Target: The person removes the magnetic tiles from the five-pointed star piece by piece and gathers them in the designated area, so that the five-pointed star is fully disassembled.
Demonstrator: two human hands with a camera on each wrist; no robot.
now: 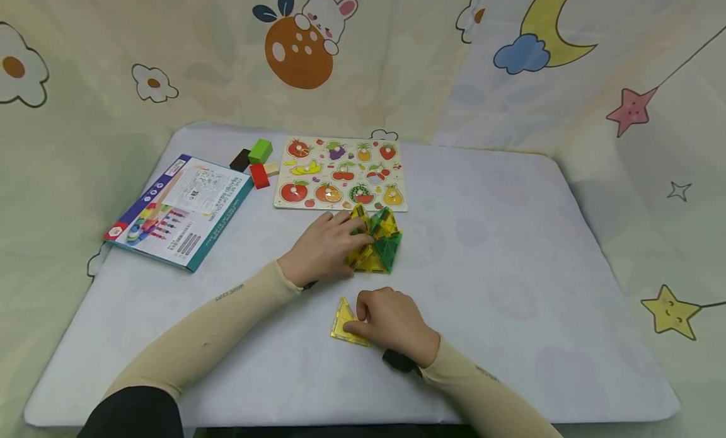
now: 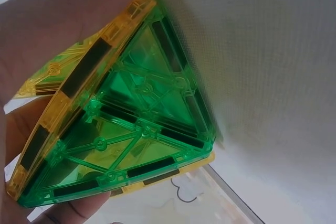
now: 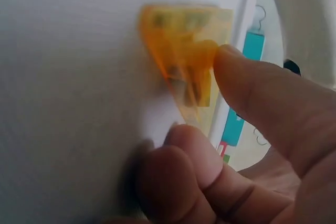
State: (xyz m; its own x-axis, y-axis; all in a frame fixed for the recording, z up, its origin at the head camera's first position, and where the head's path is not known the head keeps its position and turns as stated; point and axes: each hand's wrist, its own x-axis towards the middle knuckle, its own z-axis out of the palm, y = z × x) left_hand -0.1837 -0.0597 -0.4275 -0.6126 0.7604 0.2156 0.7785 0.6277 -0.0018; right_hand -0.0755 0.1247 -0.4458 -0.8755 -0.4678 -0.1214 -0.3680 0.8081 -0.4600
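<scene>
My left hand point(image 1: 329, 246) grips a structure of yellow and green see-through triangular magnetic tiles point(image 1: 388, 247). Up close in the left wrist view, green tile faces point(image 2: 152, 82) stand at angles to each other, edged by a yellow-orange tile point(image 2: 79, 77) under the thumb. Nearer the table's front, my right hand point(image 1: 397, 321) has its thumb on a yellow triangular magnetic tile point(image 1: 340, 324), with curled fingers close by its edge. The right wrist view shows this tile point(image 3: 178, 51) blurred, the thumb at one side and fingertips near its narrow end.
A fruit picture board point(image 1: 340, 173) lies behind the structure. Left of it are small blocks, among them a green block point(image 1: 260, 151) and a red block point(image 1: 259, 176). A flat printed box point(image 1: 181, 211) lies on the left of the white table point(image 1: 499, 287). Printed cloth point(image 1: 397, 60) hangs behind.
</scene>
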